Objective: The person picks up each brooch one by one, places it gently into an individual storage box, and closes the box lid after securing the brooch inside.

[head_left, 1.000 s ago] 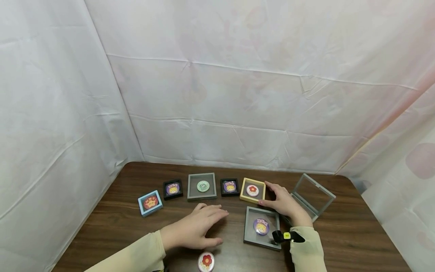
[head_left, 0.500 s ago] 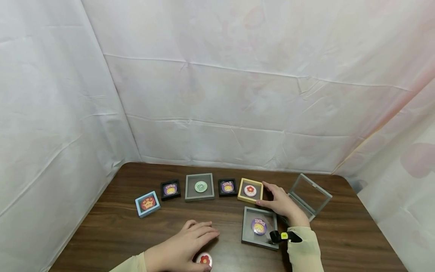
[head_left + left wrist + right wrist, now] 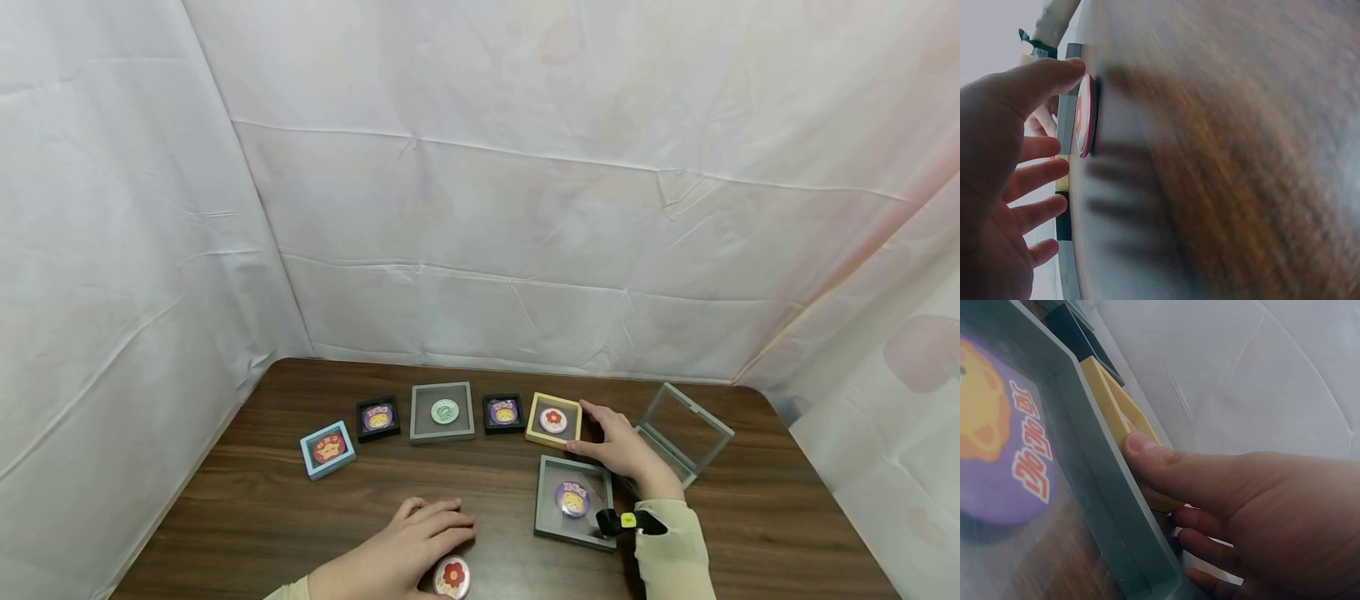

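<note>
My left hand [image 3: 401, 550] is at the near edge of the view, beside a round badge with a red flower [image 3: 452, 577] on the table. Its fingers are extended and spread, with the badge between thumb and fingers; in the left wrist view the thumb [image 3: 1054, 74] hangs close to the badge's rim, contact unclear. My right hand [image 3: 626, 446] holds the right side of a small yellow display frame [image 3: 543, 442], thumb at its near corner and a finger at the far corner. A similar flower badge [image 3: 553, 421] sits inside this frame. Beneath the right wrist lies a grey frame [image 3: 543, 500] with a purple bear badge [image 3: 573, 500].
A grey frame [image 3: 663, 450] stands open at the right, lid raised. Along the back are a black frame [image 3: 504, 430], a grey frame [image 3: 442, 437] with a green badge, another black frame [image 3: 378, 434] and a light-blue frame [image 3: 332, 469]. White curtains [image 3: 480, 217] surround the wooden table [image 3: 247, 517].
My left hand has moved toward the near edge and left, coming down beside the loose flower badge. The right hand has stayed at the yellow frame.
</note>
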`<state>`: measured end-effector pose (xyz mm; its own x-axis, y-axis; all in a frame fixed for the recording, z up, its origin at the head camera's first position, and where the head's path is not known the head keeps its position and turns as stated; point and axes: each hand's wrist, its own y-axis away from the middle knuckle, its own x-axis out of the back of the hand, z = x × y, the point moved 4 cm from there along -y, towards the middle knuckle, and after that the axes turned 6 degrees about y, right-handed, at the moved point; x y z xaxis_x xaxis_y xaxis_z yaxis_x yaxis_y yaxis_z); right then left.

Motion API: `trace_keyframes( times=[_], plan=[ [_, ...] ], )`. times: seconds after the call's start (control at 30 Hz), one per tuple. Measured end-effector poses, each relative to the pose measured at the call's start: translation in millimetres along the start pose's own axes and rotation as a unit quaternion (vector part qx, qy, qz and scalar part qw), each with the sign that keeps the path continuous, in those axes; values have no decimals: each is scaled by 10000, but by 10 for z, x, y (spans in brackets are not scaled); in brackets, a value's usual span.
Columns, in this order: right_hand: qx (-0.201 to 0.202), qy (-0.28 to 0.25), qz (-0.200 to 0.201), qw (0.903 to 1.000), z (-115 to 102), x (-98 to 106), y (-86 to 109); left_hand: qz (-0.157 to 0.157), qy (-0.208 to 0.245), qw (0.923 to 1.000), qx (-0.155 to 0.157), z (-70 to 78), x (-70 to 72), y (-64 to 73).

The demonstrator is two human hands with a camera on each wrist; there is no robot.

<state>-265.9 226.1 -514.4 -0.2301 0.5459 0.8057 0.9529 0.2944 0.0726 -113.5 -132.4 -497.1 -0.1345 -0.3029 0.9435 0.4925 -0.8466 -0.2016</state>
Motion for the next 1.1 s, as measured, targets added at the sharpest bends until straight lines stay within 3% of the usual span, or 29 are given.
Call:
trace_keyframes(
  times=[0.4,0.77,1.1],
  plan=[
    [51,-22,29,10000,4,-8,0,154,-13,9998,-147,-12,-17,10],
    [46,-20,21,10000,5,-10,1,234,334,9992,5,-21,18,1],
    [58,-27,28,10000,4,-11,0,599,284,9977,103,-43,-13,-17]
  ],
)
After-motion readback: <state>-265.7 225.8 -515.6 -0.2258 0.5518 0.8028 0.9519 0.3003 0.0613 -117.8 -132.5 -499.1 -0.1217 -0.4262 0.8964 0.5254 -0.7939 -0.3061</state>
